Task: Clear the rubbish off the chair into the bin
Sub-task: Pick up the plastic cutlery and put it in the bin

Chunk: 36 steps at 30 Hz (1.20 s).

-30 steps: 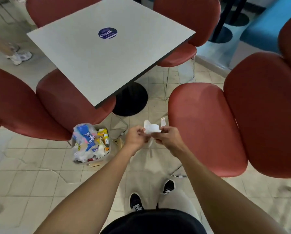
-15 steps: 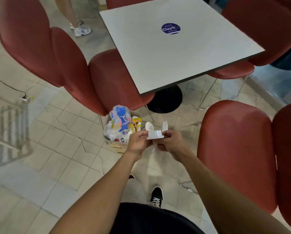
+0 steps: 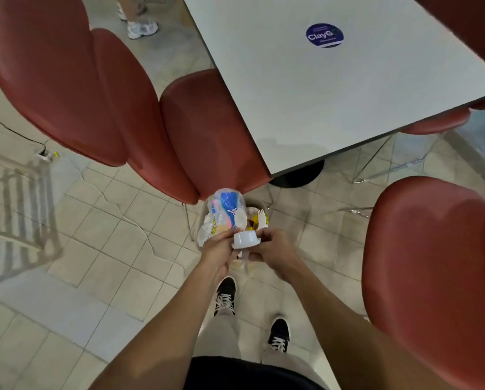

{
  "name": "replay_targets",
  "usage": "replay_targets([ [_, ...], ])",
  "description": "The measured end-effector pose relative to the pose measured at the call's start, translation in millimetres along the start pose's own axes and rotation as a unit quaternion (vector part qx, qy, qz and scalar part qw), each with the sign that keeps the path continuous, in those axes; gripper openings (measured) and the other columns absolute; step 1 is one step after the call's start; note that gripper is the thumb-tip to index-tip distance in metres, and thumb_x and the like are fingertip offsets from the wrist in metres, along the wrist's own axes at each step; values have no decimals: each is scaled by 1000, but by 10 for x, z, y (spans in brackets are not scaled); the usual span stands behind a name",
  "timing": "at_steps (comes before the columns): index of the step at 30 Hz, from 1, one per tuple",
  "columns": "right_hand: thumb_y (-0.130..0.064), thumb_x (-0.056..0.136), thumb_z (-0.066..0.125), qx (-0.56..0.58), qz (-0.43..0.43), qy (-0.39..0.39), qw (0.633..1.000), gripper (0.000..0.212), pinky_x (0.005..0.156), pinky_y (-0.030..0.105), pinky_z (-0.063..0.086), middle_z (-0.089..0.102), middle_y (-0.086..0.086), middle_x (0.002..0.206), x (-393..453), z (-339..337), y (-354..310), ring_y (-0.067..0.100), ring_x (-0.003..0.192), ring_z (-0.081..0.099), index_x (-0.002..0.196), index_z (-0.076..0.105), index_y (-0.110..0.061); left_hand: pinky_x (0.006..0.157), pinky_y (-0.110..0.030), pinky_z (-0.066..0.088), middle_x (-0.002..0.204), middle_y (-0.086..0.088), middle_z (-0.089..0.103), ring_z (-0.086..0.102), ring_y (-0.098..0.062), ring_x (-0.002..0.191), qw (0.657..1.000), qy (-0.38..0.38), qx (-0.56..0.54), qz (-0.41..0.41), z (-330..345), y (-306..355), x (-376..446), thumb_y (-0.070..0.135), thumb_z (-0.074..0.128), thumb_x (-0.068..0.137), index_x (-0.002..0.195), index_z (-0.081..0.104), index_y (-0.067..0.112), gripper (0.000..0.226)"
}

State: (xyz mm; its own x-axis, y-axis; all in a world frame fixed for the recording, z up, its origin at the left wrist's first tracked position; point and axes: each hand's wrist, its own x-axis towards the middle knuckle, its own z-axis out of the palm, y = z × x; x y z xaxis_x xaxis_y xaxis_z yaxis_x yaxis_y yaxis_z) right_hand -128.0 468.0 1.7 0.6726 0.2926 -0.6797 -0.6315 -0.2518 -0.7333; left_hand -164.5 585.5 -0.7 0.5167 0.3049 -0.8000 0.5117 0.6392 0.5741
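Cup: we hold one small white plastic cup (image 3: pixel 245 239) upside down between our two hands, just near of the bin and above the floor.
Cutlery: we count one white plastic spoon (image 3: pixel 240 219) and one white plastic fork (image 3: pixel 262 220), both sticking up behind the cup; a clear plastic piece (image 3: pixel 245 260) hangs below it.
Left hand: our left hand (image 3: pixel 218 247) has its fingers curled round the cup's left side and the spoon's handle.
Right hand: our right hand (image 3: pixel 270 246) grips the cup's right side, with the fork rising from it.
Bin: one bin (image 3: pixel 259 205) on the floor, heaped with wrappers, a blue and white bag (image 3: pixel 226 203) on top.
Chairs: we count five red chairs, one (image 3: pixel 435 271) at near right, one (image 3: pixel 207 130) just beyond the bin.
Table: one grey square table (image 3: pixel 334 88) at far right, with a round blue sticker (image 3: pixel 324 35).
Floor: pale tiles (image 3: pixel 103 249), cracked at left, a cable across them.
Others: our two black shoes (image 3: pixel 226 296); another person's white trainer (image 3: pixel 142 28) far off.
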Motion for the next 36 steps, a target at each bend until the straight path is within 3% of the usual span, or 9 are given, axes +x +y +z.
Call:
replay_targets([
  [4, 9, 77, 69, -32, 21, 14, 999, 17, 53, 29, 52, 62, 7, 68, 328, 231, -61, 21, 56, 57, 82, 64, -6, 46, -19, 51, 88, -12, 70, 67, -16, 62, 999, -12, 6, -39, -178, 211, 338, -5, 56, 86, 95, 67, 3, 16],
  [10, 8, 74, 66, -152, 24, 98, 983, 27, 46, 13, 42, 59, -1, 65, 776, 419, -44, 10, 54, 51, 72, 61, -19, 67, -26, 54, 85, -7, 69, 63, -19, 69, 990, 4, 138, -10, -419, 343, 739, 8, 61, 89, 98, 69, 9, 13],
  [14, -5, 74, 68, -241, 38, 142, 959, 23, 61, 21, 41, 63, 8, 91, 1033, 524, 87, 21, 74, 59, 68, 59, -25, 66, -25, 50, 80, -3, 67, 57, -14, 65, 977, -10, 210, 43, -523, 361, 834, 14, 62, 90, 88, 69, 16, 8],
  [16, -6, 78, 66, -268, 46, 148, 951, 11, 66, 22, 39, 64, 8, 93, 1064, 559, 118, 24, 84, 61, 82, 69, -16, 68, -29, 52, 78, 0, 68, 59, -14, 65, 962, -20, 263, 67, -548, 329, 873, 17, 65, 88, 95, 71, 14, 11],
  [20, -5, 84, 59, -291, 48, 158, 943, 22, 74, 25, 45, 69, 13, 106, 1082, 595, 140, 29, 98, 63, 104, 70, -3, 74, -31, 56, 89, 5, 71, 67, -14, 79, 926, -55, 358, 109, -553, 263, 906, 30, 67, 82, 90, 70, 32, 9],
  [26, -7, 82, 60, -305, 24, 185, 934, 30, 78, 28, 48, 69, 11, 109, 1002, 639, 154, 28, 101, 63, 111, 68, -9, 82, -19, 46, 108, 6, 65, 60, -6, 100, 903, -44, 407, 131, -475, 188, 924, 19, 70, 82, 110, 68, 22, 27],
  [29, -12, 83, 60, -296, 24, 189, 936, 34, 79, 25, 47, 66, 11, 116, 946, 645, 173, 25, 104, 61, 117, 65, -13, 82, -19, 43, 106, 9, 62, 56, -5, 99, 898, -34, 417, 138, -458, 173, 928, 20, 71, 83, 111, 68, 24, 29],
  [33, -11, 85, 57, -296, 23, 194, 935, 38, 80, 24, 44, 60, 11, 123, 864, 618, 121, 25, 107, 58, 123, 60, -14, 86, -27, 49, 109, 8, 60, 58, -10, 100, 894, -25, 423, 145, -479, 162, 928, 19, 71, 81, 113, 65, 28, 33],
  [36, -13, 89, 55, -305, 24, 203, 930, 37, 80, 22, 38, 52, 10, 130, 807, 592, 95, 25, 114, 53, 125, 56, -12, 82, -23, 48, 110, 7, 57, 56, -8, 93, 887, -22, 433, 156, -483, 189, 917, 16, 70, 82, 118, 63, 26, 38],
])
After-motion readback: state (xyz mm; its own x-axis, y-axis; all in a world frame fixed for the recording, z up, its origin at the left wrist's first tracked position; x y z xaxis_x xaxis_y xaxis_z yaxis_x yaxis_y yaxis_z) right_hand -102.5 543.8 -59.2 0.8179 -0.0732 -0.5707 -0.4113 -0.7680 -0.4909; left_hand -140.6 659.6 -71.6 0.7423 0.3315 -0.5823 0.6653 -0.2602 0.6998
